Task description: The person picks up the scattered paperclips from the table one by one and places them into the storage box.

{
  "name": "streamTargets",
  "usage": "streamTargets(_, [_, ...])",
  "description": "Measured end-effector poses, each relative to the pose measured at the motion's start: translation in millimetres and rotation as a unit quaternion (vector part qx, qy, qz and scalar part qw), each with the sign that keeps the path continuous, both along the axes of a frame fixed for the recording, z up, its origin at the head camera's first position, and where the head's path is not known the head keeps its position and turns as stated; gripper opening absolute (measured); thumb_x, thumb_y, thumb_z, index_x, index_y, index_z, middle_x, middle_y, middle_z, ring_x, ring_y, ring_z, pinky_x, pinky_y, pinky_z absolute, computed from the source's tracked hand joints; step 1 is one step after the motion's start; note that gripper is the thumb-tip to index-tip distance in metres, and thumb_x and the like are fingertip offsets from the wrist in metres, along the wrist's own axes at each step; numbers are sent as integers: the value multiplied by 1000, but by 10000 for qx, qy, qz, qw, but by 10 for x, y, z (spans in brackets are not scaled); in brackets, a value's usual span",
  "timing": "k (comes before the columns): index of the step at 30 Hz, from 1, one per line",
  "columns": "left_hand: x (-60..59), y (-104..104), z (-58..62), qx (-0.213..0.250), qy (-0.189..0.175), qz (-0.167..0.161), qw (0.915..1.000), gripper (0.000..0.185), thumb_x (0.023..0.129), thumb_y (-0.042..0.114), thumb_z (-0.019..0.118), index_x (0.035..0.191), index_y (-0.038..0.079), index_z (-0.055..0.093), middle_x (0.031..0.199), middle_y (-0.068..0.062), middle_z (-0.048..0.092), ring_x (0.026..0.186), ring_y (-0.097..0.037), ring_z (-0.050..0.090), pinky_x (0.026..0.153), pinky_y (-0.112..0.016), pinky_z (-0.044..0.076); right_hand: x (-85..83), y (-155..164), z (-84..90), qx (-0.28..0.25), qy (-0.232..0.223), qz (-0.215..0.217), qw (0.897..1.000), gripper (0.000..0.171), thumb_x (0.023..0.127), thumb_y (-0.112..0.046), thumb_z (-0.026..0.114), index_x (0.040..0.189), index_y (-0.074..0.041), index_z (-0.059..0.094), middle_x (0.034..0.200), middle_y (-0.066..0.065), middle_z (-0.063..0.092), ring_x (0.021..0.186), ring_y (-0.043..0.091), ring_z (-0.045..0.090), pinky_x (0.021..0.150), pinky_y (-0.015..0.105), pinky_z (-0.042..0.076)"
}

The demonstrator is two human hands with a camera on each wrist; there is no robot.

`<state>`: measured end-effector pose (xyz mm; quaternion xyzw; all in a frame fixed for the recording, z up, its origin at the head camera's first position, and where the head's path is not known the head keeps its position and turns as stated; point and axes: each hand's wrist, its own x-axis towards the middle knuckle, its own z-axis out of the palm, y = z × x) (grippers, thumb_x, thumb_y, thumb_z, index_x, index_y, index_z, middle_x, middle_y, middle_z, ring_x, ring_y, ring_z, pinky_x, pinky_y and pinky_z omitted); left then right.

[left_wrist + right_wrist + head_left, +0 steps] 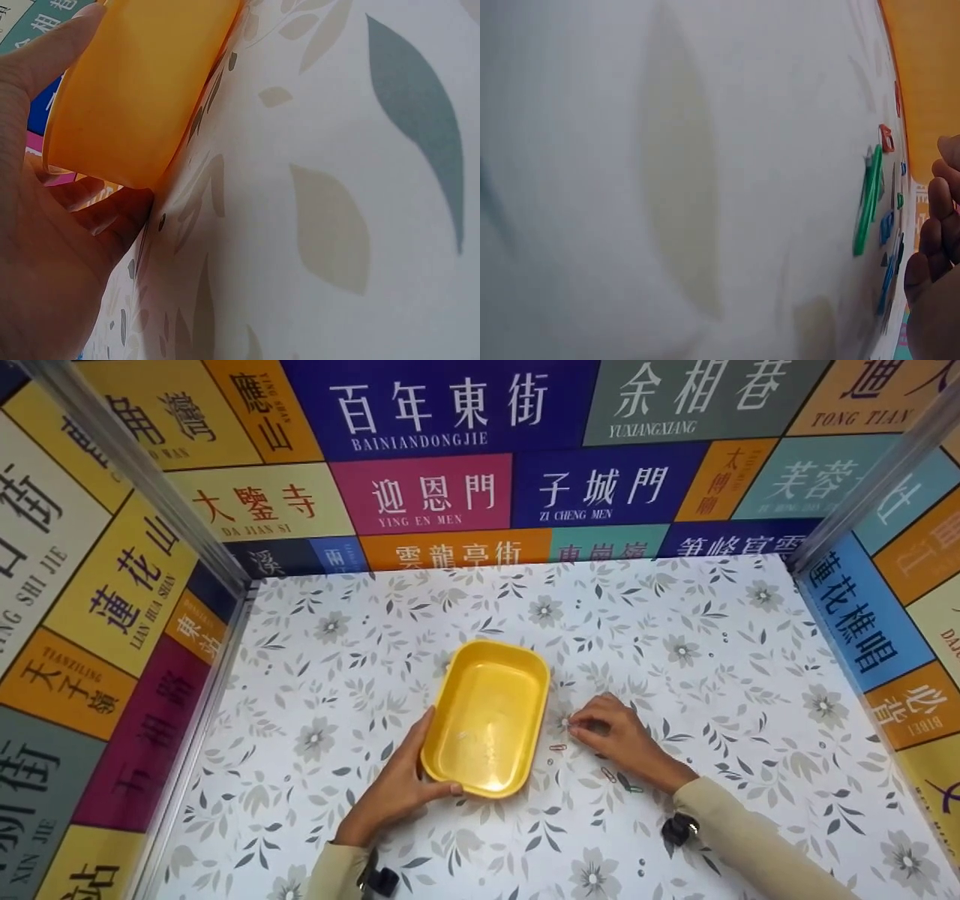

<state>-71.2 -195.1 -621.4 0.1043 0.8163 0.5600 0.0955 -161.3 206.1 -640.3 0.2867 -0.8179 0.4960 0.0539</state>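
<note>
A yellow rectangular plastic tray (487, 652) sits on the floral table cover, tilted a little in the head view. My left hand (397, 791) grips its near left corner, thumb over the rim and fingers round the outer wall; the left wrist view shows this grip on the tray (142, 97) close up. Right of the tray, my right hand (619, 739) has thumb and fingertips pinched together low over the table, with a speck of red among the fingers in the right wrist view. Beside it lie a red paper clip (556, 748), another reddish one (608, 774) and a green paper clip (634, 790).
More small items in red, green and blue lie by the right hand in the right wrist view, among them a green clip (868, 202) and a blue one (886, 226). Panels with street names (442, 495) wall the table (360, 622) at the back and sides.
</note>
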Motion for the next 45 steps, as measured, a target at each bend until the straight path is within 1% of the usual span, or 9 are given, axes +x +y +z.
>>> streamTargets(4, [-5, -1, 0, -12, 16, -33, 10000, 137, 78, 44, 101, 179, 21, 12, 184, -1, 18, 167, -24, 23, 135, -47, 16, -7, 6, -23, -61, 61, -21, 10000, 22, 83, 14, 88, 100, 0, 84, 92, 13, 73, 91, 35, 62, 89, 17, 44])
streamTargets(11, [-5, -10, 5, -66, 59, -69, 9999, 136, 79, 44, 101, 179, 19, 12, 184, -5, 18, 167, -27, 22, 135, -53, 17, -36, 89, -50, 160, 174, 102, 9997, 19, 89, 2, 90, 104, -9, 85, 99, 2, 73, 98, 24, 61, 92, 19, 44])
streamTargets(15, [-5, -13, 0, -23, 36, -75, 10000, 136, 79, 42, 101, 179, 18, 12, 184, -7, 18, 167, -30, 22, 134, -54, 16, -53, 139, -92, 239, 260, 132, 9993, 17, 91, -2, 89, 106, -10, 86, 100, -2, 71, 98, 19, 58, 89, 21, 44])
streamTargets(21, [-11, -8, -4, -99, -11, -51, 9999, 136, 79, 45, 100, 179, 20, 12, 184, -4, 18, 167, -26, 21, 135, -49, 16, -35, 198, -149, 425, 374, 110, 9983, 16, 91, -4, 90, 106, -9, 85, 100, 1, 69, 98, 16, 55, 87, 21, 44])
streamTargets(25, [-11, -6, -2, -158, 7, -38, 9999, 136, 79, 47, 100, 179, 21, 12, 184, -3, 18, 167, -24, 21, 135, -48, 15, -5, 219, -158, 521, 371, 101, 9979, 16, 92, -8, 91, 106, -10, 85, 102, 1, 67, 100, 15, 53, 89, 20, 43])
streamTargets(28, [-1, -6, 1, -132, -17, -33, 9999, 136, 80, 47, 100, 179, 21, 11, 184, -2, 18, 167, -24, 21, 135, -48, 15, 2, 216, -159, 639, 515, 133, 9965, 17, 91, -9, 92, 106, -11, 84, 103, -1, 64, 100, 15, 52, 89, 21, 43])
streamTargets(39, [6, -5, 11, -243, -18, 15, 9997, 137, 79, 49, 100, 179, 19, 11, 184, -3, 18, 167, -27, 22, 135, -53, 16, 23, 165, -151, 820, 872, 41, 9928, 13, 92, -7, 90, 100, -14, 85, 100, -3, 63, 97, 15, 52, 88, 27, 42])
streamTargets(42, [6, -10, 11, -228, -34, 11, 9997, 136, 79, 49, 100, 180, 26, 11, 184, 0, 18, 167, -24, 21, 135, -51, 17, 31, 136, -159, 845, 1066, -12, 9907, 14, 91, -3, 90, 97, -15, 84, 97, -2, 63, 94, 15, 51, 84, 28, 43])
streamTargets(45, [8, -10, 10, -163, -53, 4, 9999, 136, 79, 49, 100, 180, 28, 11, 183, 2, 18, 167, -23, 21, 134, -51, 17, 42, 102, -168, 869, 1295, -98, 9877, 15, 89, -1, 91, 92, -13, 83, 93, -1, 62, 90, 15, 51, 80, 28, 44])
